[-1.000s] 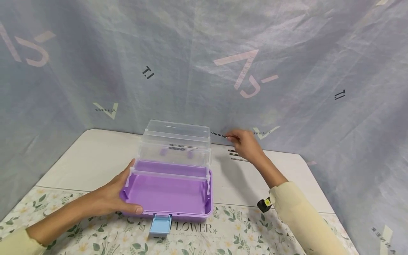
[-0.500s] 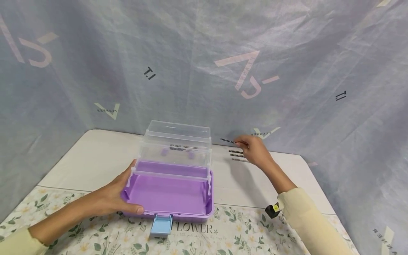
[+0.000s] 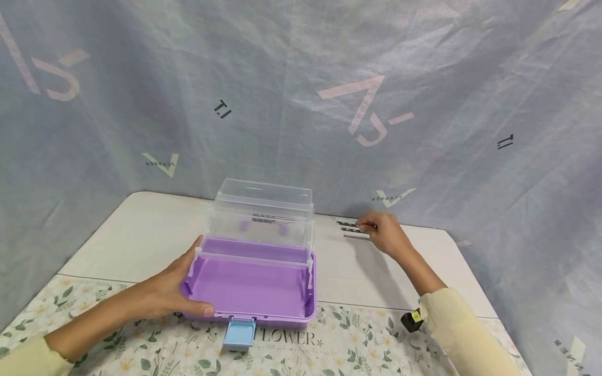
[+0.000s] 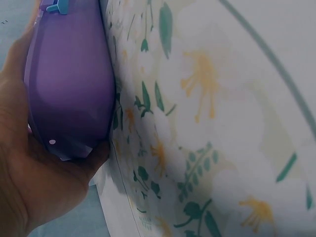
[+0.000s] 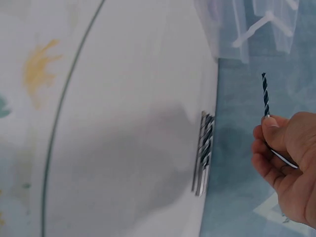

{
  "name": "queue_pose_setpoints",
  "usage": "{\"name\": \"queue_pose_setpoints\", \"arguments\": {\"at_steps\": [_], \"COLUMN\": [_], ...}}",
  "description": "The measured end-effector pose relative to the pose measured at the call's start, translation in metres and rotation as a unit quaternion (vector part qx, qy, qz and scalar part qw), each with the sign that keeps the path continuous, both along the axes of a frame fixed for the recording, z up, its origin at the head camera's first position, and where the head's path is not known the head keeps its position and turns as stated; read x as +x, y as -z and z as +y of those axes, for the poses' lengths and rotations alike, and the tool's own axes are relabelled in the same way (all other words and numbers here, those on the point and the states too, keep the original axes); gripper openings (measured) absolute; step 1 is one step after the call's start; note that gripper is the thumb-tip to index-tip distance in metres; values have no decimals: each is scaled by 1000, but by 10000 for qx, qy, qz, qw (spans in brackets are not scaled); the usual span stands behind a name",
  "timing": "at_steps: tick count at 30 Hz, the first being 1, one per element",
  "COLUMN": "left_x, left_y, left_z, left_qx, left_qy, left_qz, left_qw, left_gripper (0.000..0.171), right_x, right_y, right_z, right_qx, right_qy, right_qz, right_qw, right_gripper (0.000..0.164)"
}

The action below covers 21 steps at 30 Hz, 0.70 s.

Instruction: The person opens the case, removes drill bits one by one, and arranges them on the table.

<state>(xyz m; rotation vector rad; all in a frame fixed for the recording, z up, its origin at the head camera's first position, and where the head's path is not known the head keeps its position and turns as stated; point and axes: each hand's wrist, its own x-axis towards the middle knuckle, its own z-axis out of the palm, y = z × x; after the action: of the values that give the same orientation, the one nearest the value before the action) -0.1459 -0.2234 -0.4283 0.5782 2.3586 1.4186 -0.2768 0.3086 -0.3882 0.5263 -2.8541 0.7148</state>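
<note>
A purple storage box [image 3: 251, 287] stands open on the table, its clear tiered trays [image 3: 263, 214] raised at the back. Thin drill bits [image 3: 273, 218] lie in a clear tray. My left hand [image 3: 164, 292] grips the box's front left corner [image 4: 69, 98], thumb on the front rim. My right hand [image 3: 383, 232] is to the right of the box and pinches a twisted drill bit [image 5: 265, 94] between thumb and fingers. It hovers low beside a few loose drill bits [image 3: 356, 236] lying side by side on the white tabletop [image 5: 203, 153].
A blue latch [image 3: 239, 333] hangs open at the box front. A floral mat [image 3: 352, 344] covers the near part of the white table [image 3: 131, 235]. Grey-blue printed fabric [image 3: 301, 104] closes in the back and both sides.
My right hand has carried the drill bit down and to the right, away from the clear trays to the loose bits on the table. The left hand and box have stayed put.
</note>
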Motion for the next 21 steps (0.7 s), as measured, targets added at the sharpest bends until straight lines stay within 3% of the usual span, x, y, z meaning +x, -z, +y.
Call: {"name": "queue_pose_setpoints", "arguments": {"at_steps": [14,21], "left_x": [0,0], "left_y": [-1,-1], "left_z": [0,0], "left_qx": [-43,42], "left_qy": [-39,-46], "left_qz": [-52,-119], "left_qw": [10000,9999], "left_gripper": [162,162], "right_x": [5,6], "right_y": [30,43], "right_z": [23,28], "right_qx": [217,330], "right_qy": [348,227], "right_qz": [-175,-144], "right_qw": [9990,9991], "right_gripper": [16,18]}}
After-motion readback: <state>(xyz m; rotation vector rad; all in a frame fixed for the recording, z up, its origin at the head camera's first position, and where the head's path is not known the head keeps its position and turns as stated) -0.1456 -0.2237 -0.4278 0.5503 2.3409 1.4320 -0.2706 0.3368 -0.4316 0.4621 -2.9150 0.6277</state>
